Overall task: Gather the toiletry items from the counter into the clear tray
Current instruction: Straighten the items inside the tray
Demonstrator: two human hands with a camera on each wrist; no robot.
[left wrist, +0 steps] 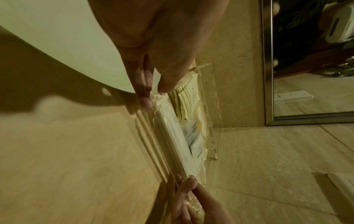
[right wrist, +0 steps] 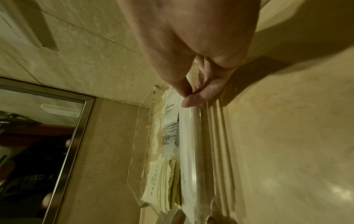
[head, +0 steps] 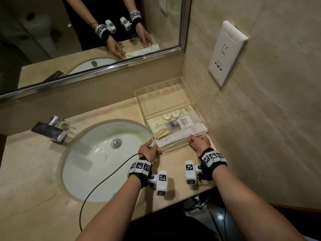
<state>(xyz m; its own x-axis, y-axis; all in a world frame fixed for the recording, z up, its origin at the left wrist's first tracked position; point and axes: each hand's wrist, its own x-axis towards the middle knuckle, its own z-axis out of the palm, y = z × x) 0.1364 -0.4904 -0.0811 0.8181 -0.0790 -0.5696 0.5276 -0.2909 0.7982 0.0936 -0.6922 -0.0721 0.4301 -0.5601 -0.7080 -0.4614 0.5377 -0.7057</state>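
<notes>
Clear tray's near wall behind fingertips

The head view is dim and warm-toned, lit from above: soft highlights sit on the sink basin and faucet, the mirror reflection falls dark, and straight lines bow toward the picture's edges. Both wrist views are darker, yellow-green and grainy, with the left hand and right hand close, soft and out of focus. Hard hand shadows lie across the counter, and pale glare streaks run along the tray near wall.
</notes>
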